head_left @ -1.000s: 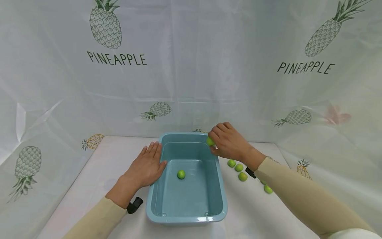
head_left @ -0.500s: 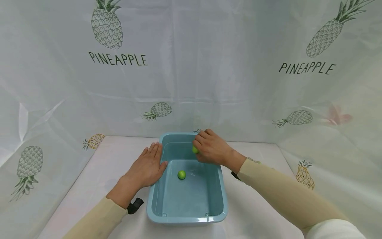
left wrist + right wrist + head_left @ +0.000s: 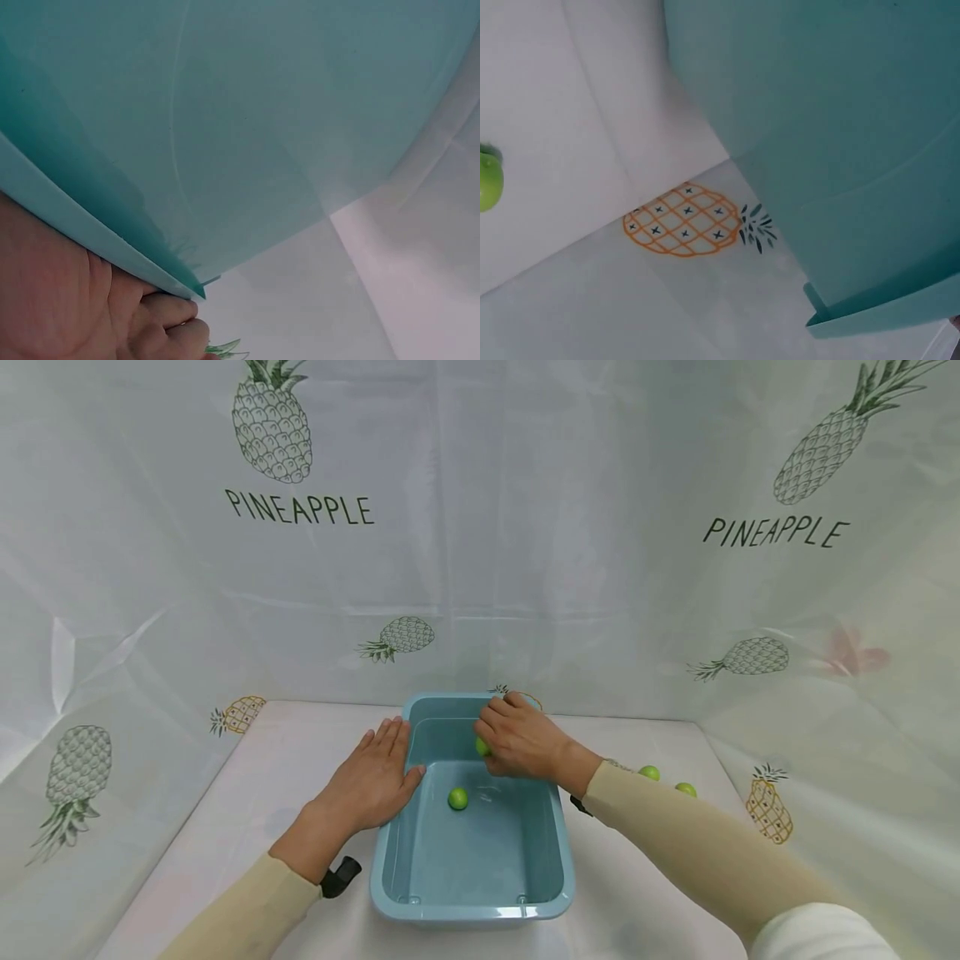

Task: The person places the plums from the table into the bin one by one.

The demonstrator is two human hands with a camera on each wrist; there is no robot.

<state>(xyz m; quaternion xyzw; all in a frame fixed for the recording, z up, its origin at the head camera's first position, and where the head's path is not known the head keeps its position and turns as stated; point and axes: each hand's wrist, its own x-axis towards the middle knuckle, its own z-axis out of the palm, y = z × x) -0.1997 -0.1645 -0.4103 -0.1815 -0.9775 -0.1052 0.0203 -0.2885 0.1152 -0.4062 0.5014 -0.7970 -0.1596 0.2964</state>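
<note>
over the far end of the blue tub (image 3: 558, 860), the right hand (image 3: 521, 745) reaches in past the far right corner, its fingers curled round a small green fruit (image 3: 482, 747) that peeks out on the left side of the hand, just under the fingertips. that held fruit is inside the tub's outline, near the far wall, above the floor; whether it touches the wall cannot be told. a second green fruit (image 3: 457, 798) lies loose on the tub's floor, towards the far half and a little left of centre, apart from the hand.

against the tub's left rim, the left hand (image 3: 370, 779) lies flat on the white cloth (image 3: 247, 793), fingers straight and close together pointing away from the person, thumb touching the rim's outer edge. the left wrist view shows the palm (image 3: 52, 300) pressed under the tub's lip, with the blue wall (image 3: 247, 127) filling most of the picture.

right of the tub, beyond the right sleeve (image 3: 697, 852), two more green fruits (image 3: 649, 772) lie on the cloth, near each other and well apart from the tub. the right wrist view shows the tub's outer wall (image 3: 840, 142), an orange pineapple print (image 3: 682, 221) on the cloth beside it, and one green fruit at the left edge (image 3: 489, 180).

behind the tub hangs a pale backdrop printed with pineapples (image 3: 272, 422).
</note>
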